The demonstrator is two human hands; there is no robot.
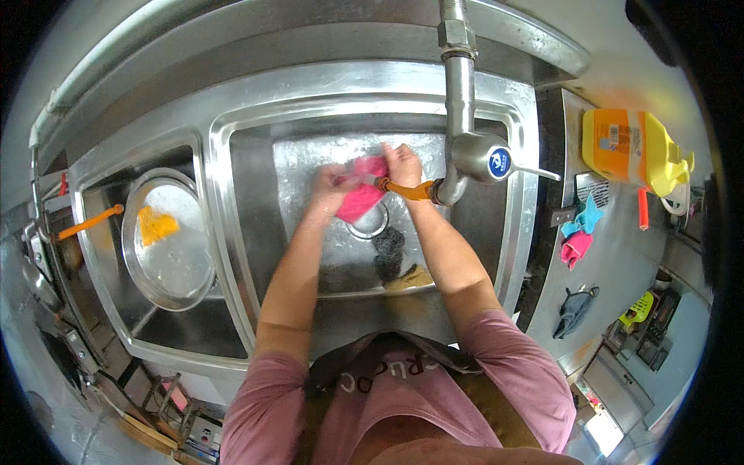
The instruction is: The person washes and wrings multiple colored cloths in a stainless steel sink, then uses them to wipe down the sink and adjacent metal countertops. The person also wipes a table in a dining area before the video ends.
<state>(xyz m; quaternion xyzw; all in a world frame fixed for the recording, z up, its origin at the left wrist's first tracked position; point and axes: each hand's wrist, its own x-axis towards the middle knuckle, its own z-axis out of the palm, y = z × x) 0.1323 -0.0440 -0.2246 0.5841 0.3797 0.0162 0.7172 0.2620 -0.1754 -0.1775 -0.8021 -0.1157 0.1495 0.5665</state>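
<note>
A wet pink cloth (363, 197) is spread between my hands over the right basin of a stainless steel sink (256, 203). My left hand (336, 185) grips its left side. Close to the cloth's upper right edge is my right hand (402, 170), its fingers partly curled; the tap hides part of it, and whether it grips the cloth is unclear. The steel tap (462, 145) ends in an orange hose (410, 189), whose tip lies above the cloth. Below the round drain (372, 224) lie a dark mesh-like scourer (389, 253) and a brownish cloth (410, 279).
The left basin holds a round metal pan (168, 290) with a yellow cloth (157, 225) in it, and another orange hose (90, 222) reaches over it. On the right counter are a yellow jug (628, 151), a blue cloth (584, 218), a pink cloth (576, 249) and a dark cloth (575, 312).
</note>
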